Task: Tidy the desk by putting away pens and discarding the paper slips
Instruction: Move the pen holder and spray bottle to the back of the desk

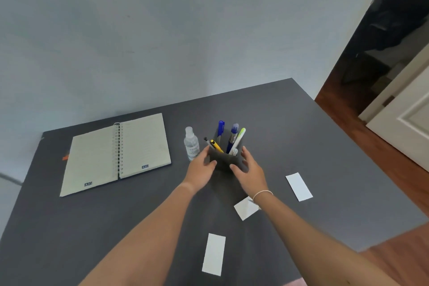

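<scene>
Grey counter (325, 137) against a pale wall carries an open notebook (116, 153) and a spray bottle (191, 144). Both hands, left (200, 169) and right (249, 172), curl round a dark holder (224, 160) full of pens (233, 137). Three paper slips (214, 254) lie on the near counter, well apart.

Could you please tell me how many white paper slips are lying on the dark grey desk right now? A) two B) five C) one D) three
D: three white paper slips show on the dark grey desk, one nearest the camera, one partly under the right wrist, and one further right.
</scene>
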Tool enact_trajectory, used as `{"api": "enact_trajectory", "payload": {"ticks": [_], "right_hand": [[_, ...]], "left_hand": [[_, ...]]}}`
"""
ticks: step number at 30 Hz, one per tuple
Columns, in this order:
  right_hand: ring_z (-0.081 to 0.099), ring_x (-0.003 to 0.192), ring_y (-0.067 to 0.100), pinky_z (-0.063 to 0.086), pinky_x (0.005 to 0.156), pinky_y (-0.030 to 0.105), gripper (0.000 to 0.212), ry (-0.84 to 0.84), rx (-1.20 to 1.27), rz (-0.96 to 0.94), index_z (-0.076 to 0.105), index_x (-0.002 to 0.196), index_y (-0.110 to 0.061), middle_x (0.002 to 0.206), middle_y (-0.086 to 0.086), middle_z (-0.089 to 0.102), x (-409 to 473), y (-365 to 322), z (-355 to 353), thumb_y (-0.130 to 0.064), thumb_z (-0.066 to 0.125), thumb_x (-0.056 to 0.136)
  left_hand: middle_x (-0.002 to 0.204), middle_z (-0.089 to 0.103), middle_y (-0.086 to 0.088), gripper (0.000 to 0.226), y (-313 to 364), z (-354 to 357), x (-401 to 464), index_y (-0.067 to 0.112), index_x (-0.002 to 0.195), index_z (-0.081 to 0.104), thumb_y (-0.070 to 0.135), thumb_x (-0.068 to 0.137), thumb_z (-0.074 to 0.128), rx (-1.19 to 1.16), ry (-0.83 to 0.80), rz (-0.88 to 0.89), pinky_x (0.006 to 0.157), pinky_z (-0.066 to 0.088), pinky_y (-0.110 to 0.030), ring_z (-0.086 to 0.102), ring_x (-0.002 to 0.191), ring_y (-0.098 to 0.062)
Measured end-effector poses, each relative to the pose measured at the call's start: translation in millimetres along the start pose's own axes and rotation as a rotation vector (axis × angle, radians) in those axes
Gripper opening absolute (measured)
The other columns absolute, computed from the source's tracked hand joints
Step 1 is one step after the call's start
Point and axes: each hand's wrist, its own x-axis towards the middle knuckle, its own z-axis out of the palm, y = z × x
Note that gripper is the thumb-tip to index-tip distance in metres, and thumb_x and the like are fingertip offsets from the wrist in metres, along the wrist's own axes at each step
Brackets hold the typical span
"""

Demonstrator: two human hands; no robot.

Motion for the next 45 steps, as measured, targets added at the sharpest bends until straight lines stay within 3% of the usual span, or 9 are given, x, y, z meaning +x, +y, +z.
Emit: {"api": "enact_trajectory", "payload": {"ticks": [6, 11, 14, 17, 20, 35, 45], "right_hand": [[0.05, 0.126, 0.017, 0.036, 0.104, 0.026, 0.061, -0.104, 0.04, 0.001, 0.031, 0.143, -0.019, 0.136, 0.001, 0.053, 27.5, 1.9, -11.5, -0.007, 0.057, 0.088], [0.049, 0.127, 0.019, 0.036, 0.108, 0.028, 0.06, -0.172, 0.031, -0.034, 0.033, 0.142, -0.017, 0.137, 0.005, 0.053, 67.1, -2.4, -33.4, -0.005, 0.056, 0.088], [0.051, 0.125, 0.018, 0.036, 0.102, 0.021, 0.059, -0.206, 0.021, -0.058, 0.033, 0.142, -0.017, 0.137, 0.006, 0.053, 93.9, -9.3, -48.0, -0.005, 0.055, 0.089], [0.053, 0.123, 0.018, 0.036, 0.095, 0.014, 0.057, -0.245, 0.006, -0.099, 0.034, 0.142, -0.016, 0.136, 0.005, 0.053, 126.0, -19.8, -60.4, -0.003, 0.054, 0.089], [0.054, 0.122, 0.018, 0.036, 0.096, 0.016, 0.057, -0.261, -0.008, -0.128, 0.035, 0.141, -0.016, 0.137, 0.007, 0.053, 160.0, -29.5, -68.1, -0.003, 0.054, 0.089], [0.05, 0.127, 0.023, 0.035, 0.11, 0.032, 0.055, -0.296, -0.064, -0.152, 0.034, 0.141, -0.016, 0.141, 0.008, 0.049, 277.0, -46.9, -60.2, -0.005, 0.052, 0.09], [0.054, 0.123, 0.021, 0.035, 0.096, 0.015, 0.054, -0.248, -0.072, -0.196, 0.035, 0.141, -0.015, 0.137, 0.009, 0.053, 300.3, -36.7, -50.6, -0.004, 0.05, 0.09]], "left_hand": [[0.115, 0.061, -0.001, 0.029, 7.2, 13.3, 9.4, 0.024, 0.115, 0.054, 0.006, 0.092, 0.049, -0.059, 0.083, -0.027, 0.102, 0.041, -0.03, 0.054, 0.118, -0.017], [0.122, 0.062, -0.004, 0.036, 25.4, 32.6, 30.5, 0.017, 0.128, 0.051, 0.01, 0.093, 0.05, -0.065, 0.2, -0.07, 0.103, 0.04, -0.028, 0.054, 0.119, -0.017], [0.127, 0.06, -0.002, 0.045, 39.4, 44.9, 48.2, 0.02, 0.135, 0.046, 0.01, 0.092, 0.051, -0.112, 0.269, -0.079, 0.108, 0.039, -0.033, 0.054, 0.12, -0.014], [0.126, 0.06, -0.003, 0.043, 56.8, 52.1, 71.6, 0.019, 0.133, 0.049, 0.007, 0.092, 0.051, -0.164, 0.34, -0.074, 0.107, 0.037, -0.028, 0.052, 0.119, -0.012], [0.126, 0.058, -0.002, 0.043, 72.2, 54.7, 98.2, 0.017, 0.134, 0.048, 0.007, 0.092, 0.05, -0.186, 0.383, -0.073, 0.103, 0.035, -0.022, 0.05, 0.116, -0.008], [0.126, 0.061, -0.007, 0.035, 93.3, 44.2, 211.5, 0.019, 0.129, 0.051, 0.012, 0.095, 0.045, -0.05, 0.429, -0.126, 0.094, 0.035, -0.022, 0.053, 0.119, -0.021], [0.121, 0.063, -0.009, 0.035, 84.3, 41.2, 239.9, 0.021, 0.127, 0.052, 0.012, 0.095, 0.044, -0.065, 0.419, -0.128, 0.095, 0.039, -0.024, 0.056, 0.114, -0.022]]}}
